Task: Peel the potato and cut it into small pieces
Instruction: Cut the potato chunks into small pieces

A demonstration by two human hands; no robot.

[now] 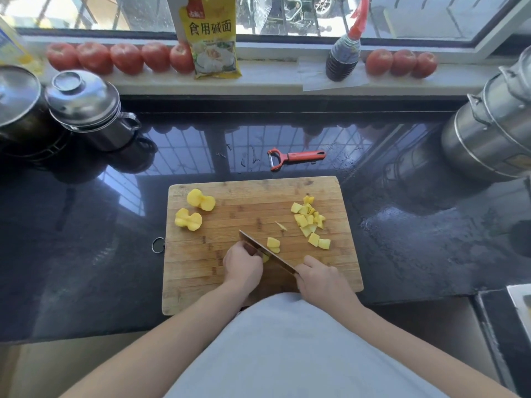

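The right hand point(323, 278) has a closed grip on the cleaver point(268, 252) handle; the left hand point(242, 264) curls over a potato piece point(265, 257) at the blade — mid cutting board point(258, 282). Cut chunks point(310, 221) lie right, two larger pieces point(201, 199) far-left; bare board between.

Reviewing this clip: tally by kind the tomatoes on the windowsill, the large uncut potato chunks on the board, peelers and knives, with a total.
Red tomatoes on the white windowsill: 8
Large yellow peeled potato chunks on the wooden cutting board: 2
Red-handled peeler: 1
Cleaver-style knife: 1
Total: 12
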